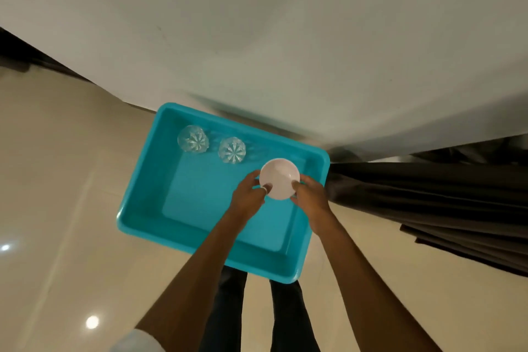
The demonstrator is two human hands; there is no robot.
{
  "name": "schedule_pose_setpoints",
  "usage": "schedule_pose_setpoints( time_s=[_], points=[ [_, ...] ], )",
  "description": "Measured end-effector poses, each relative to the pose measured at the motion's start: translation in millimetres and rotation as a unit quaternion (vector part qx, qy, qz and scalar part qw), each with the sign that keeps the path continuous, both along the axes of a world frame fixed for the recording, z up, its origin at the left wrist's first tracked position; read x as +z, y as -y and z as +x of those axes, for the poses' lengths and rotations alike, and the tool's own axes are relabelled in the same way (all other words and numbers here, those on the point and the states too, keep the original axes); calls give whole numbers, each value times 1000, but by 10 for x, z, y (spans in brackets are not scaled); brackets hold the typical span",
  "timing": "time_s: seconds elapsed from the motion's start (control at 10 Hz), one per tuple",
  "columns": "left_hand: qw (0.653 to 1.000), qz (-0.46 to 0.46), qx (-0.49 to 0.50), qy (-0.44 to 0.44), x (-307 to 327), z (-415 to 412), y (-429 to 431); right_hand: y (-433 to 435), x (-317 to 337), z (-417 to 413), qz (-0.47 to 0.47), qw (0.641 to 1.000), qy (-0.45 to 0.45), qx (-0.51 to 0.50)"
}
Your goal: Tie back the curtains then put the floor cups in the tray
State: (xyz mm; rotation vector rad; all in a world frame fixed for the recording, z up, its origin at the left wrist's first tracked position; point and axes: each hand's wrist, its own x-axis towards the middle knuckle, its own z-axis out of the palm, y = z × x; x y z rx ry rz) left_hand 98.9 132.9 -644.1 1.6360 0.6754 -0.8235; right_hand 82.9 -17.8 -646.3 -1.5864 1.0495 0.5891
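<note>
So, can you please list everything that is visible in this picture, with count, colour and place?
tray: one, turquoise, on the floor beside the wall
glasses: two, clear, standing in the tray along its far side
cup: one, white, held over the tray's right part
curtain: one, dark brown, right of the tray
floor: one, glossy beige, all around the tray
wall: one, pale, top
trousers: one pair, dark, bottom centre
sleeve: one, white, bottom left
left hand: one, grips the cup's left side
right hand: one, grips the cup's right side

Tray's (200, 194) near half free (glasses (193, 139) crowd far wall).
</note>
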Motion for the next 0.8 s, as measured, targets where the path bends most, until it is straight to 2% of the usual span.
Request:
schedule_pose_setpoints(
  time_s=[0.2, 0.6, 0.8],
  points=[
    [999, 20, -34, -5, -333, 193, 58, -4, -279, 230, -33, 998, 7, 58],
    [996, 25, -86, 0, -437, 260, 65, -43, -383, 224, -28, 996, -7, 83],
    [980, 149, -130, 9, -392, 77, -121, -88, -266, 68, -57, 994, -54, 79]
  ],
)
